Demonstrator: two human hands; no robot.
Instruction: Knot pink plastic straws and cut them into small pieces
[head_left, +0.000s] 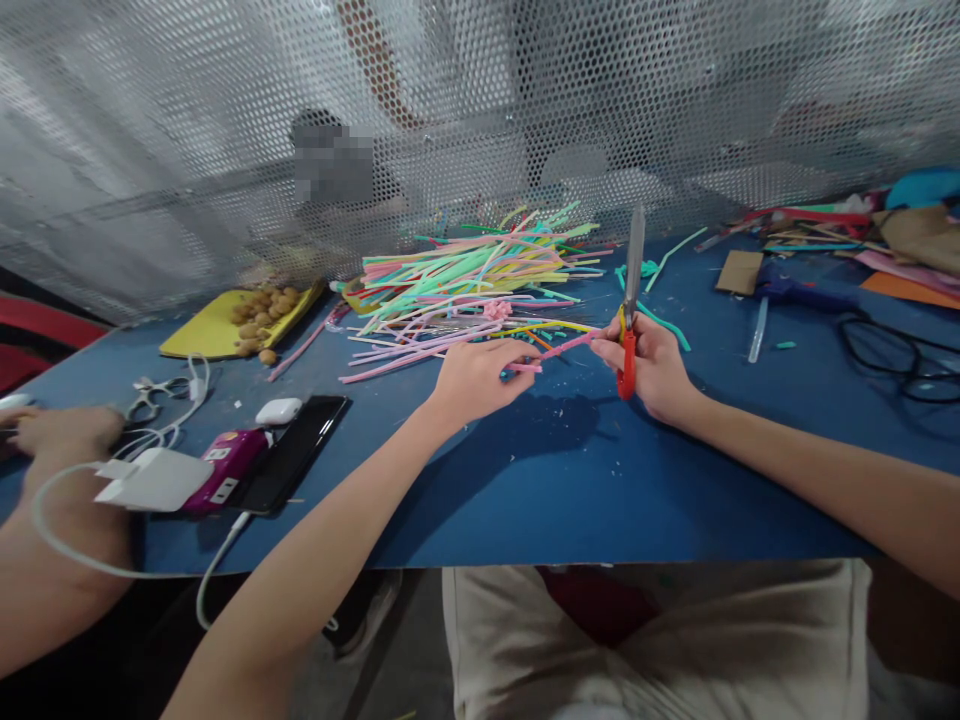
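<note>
My left hand pinches one end of a pink strip over the blue table. My right hand grips red-handled scissors, blade pointing up, and its fingertips also touch the strip's other end. Just beyond both hands lies a heap of coloured strips in green, pink and yellow.
At the left lie a black phone, a white earbud case, a pink power bank, a white charger with cable and small scissors. Another person's arm rests there. A yellow tray of nuts, black glasses and craft scraps lie farther off.
</note>
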